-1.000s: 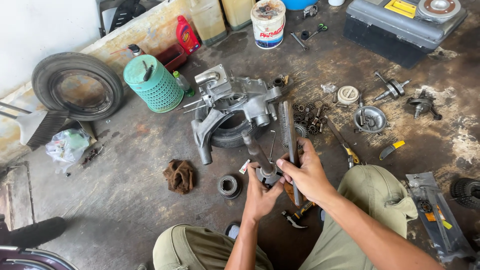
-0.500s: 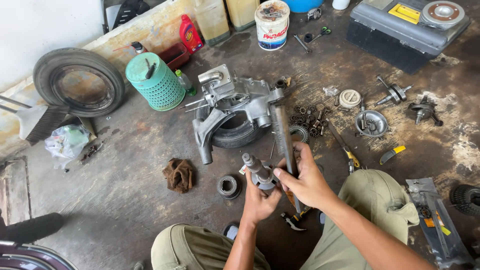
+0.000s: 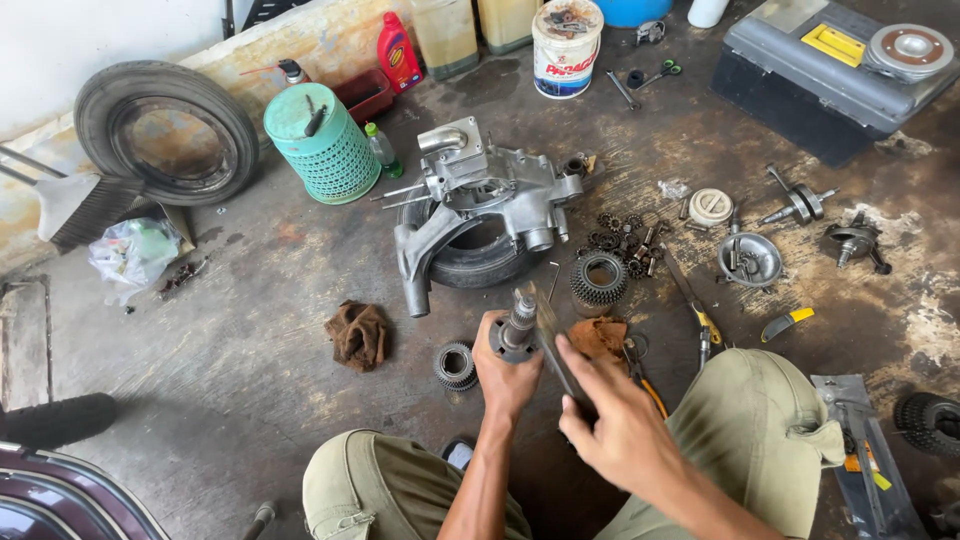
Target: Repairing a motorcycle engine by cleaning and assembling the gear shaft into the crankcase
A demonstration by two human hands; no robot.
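My left hand (image 3: 507, 375) grips a greasy metal gear shaft (image 3: 518, 328), held upright over the concrete floor between my knees. My right hand (image 3: 620, 425) holds a long flat metal file (image 3: 552, 335) that leans against the shaft's upper end. An orange-brown rag (image 3: 598, 338) lies just beyond the right hand. A small gear (image 3: 456, 365) sits on the floor left of the shaft, and a larger gear cluster (image 3: 600, 280) lies behind it. The grey engine casing (image 3: 480, 200) rests on a small tyre (image 3: 480, 262) farther off.
A dark rag (image 3: 359, 334) lies to the left. Screwdrivers (image 3: 700, 320), a crankshaft (image 3: 800, 205) and loose parts are scattered on the right. At the back stand a green basket (image 3: 320, 150), a big tyre (image 3: 165, 130), a white bucket (image 3: 565, 45) and a grey toolbox (image 3: 830, 65).
The shaft has come up from low near the floor to upright in my left hand. My right hand has drawn the file back toward me, along the shaft.
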